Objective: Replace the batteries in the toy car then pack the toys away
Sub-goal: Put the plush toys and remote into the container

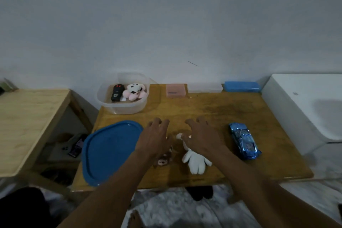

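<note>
Our left hand point(155, 139) and right hand point(202, 138) hover spread and empty over two soft, light plush toys near mid-bench, while the blue toy car point(244, 140), right of them, looks rigid and glossy, best pinched across its sides.
</note>
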`<state>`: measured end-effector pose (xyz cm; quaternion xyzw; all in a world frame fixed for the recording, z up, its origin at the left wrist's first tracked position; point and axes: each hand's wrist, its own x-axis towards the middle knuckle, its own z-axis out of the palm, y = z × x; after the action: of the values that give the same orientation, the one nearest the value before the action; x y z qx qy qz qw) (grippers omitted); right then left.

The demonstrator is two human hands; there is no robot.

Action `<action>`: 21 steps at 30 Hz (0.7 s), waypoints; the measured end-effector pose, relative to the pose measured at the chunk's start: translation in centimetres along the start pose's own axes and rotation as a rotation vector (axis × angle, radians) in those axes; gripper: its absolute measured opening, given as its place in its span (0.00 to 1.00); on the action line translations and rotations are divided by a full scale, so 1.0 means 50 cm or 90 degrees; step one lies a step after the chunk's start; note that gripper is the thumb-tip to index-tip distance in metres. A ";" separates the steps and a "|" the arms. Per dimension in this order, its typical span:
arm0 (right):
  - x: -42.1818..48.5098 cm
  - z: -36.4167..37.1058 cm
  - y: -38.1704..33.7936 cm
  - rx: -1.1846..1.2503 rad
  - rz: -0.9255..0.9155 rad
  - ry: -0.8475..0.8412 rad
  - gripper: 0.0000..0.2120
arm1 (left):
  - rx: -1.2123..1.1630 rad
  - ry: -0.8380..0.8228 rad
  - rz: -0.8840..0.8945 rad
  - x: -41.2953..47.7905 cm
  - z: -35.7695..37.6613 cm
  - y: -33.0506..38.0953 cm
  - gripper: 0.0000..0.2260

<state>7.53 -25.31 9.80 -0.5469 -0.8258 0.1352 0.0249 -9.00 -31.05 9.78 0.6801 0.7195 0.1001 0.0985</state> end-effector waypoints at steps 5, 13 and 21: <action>-0.046 0.041 0.035 -0.030 0.040 -0.050 0.30 | -0.008 -0.046 -0.037 -0.025 0.044 0.020 0.22; -0.060 0.071 0.046 0.032 0.097 -0.115 0.37 | 0.006 -0.133 -0.093 -0.024 0.104 0.012 0.24; -0.027 0.101 0.040 0.093 0.135 -0.115 0.35 | -0.055 -0.166 -0.126 0.006 0.118 0.006 0.27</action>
<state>8.91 -26.78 4.57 -0.6132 -0.7504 0.2457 -0.0242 -7.10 -30.65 4.22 0.6084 0.7592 0.0317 0.2291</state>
